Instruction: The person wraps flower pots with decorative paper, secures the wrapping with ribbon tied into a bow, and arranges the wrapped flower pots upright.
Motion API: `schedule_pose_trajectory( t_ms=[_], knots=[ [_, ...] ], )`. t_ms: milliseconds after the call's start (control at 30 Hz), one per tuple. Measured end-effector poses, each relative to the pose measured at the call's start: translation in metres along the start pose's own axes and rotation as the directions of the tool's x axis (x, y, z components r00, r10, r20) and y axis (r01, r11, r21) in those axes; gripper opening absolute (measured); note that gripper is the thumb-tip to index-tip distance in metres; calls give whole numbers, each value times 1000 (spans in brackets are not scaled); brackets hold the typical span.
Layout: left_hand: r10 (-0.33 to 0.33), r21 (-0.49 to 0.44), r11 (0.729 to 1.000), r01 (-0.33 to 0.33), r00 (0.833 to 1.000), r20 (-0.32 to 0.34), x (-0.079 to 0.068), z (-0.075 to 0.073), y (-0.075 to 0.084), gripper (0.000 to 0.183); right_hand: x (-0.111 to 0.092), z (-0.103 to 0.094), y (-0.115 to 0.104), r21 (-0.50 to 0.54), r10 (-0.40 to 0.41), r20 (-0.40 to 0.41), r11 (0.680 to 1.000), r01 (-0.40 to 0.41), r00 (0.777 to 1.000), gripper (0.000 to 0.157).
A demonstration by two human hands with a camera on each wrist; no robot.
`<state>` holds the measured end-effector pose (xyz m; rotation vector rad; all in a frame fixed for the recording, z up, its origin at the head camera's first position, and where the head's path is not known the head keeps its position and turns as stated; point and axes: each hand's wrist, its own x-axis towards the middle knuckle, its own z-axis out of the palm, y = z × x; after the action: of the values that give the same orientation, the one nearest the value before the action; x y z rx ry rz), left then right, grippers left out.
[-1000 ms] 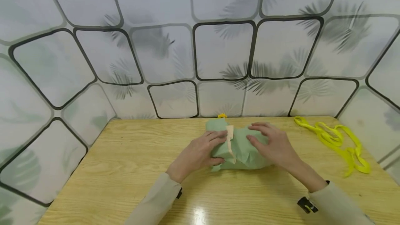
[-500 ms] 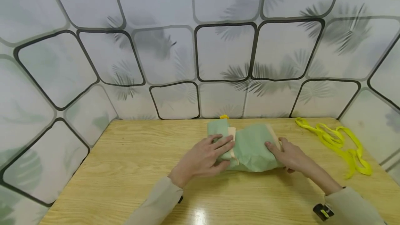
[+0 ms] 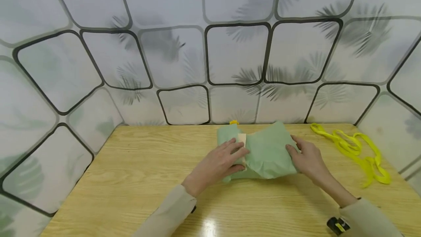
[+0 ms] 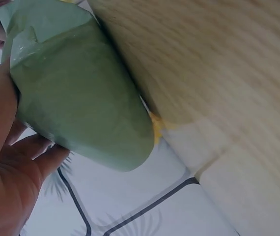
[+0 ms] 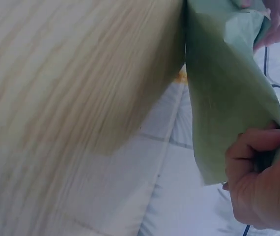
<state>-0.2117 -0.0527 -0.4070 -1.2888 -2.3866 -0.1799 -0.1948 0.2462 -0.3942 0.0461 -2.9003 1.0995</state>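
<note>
A bundle wrapped in matte green paper (image 3: pixel 230 134) lies near the back of the wooden table, with a beige strip (image 3: pixel 242 139) across its top. My left hand (image 3: pixel 218 162) rests on the bundle's left part beside that strip, fingers spread over the top and thumb toward the front. The loose right end of the green wrapping paper (image 5: pixel 233 98) is raised in a flap. My right hand (image 3: pixel 309 158) pinches that flap's edge between thumb and fingers, which the right wrist view (image 5: pixel 258 167) shows up close. What the paper covers is hidden.
A long yellow ribbon (image 3: pixel 350 147) lies in loose loops at the table's right. Something small and orange-yellow (image 3: pixel 234 122) shows behind the bundle at the back edge. Patterned pale curtains (image 3: pixel 236 54) hang behind the wooden table (image 3: pixel 148 171) and at its sides.
My right hand moved from the bundle's top to its right end, took hold of the paper's edge and lifted it into a flap. The left hand shifted only slightly.
</note>
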Motion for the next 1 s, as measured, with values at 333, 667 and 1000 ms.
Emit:
schedule_pose_trajectory(
  t_ms=[333, 667, 1000],
  knots=[
    [16, 167, 985, -38, 991, 133, 2, -1, 8, 38, 5, -4, -2, 260, 182, 86, 945, -198, 980, 72],
    [18, 174, 984, -40, 992, 122, 4, -2, 8, 36, 4, -2, -30, 577, 246, 104, 775, -260, 964, 40],
    [-97, -52, 993, 106, 985, 143, 6, -4, 5, 46, 4, 22, -77, 705, 232, 39, 683, -192, 972, 38]
  ],
)
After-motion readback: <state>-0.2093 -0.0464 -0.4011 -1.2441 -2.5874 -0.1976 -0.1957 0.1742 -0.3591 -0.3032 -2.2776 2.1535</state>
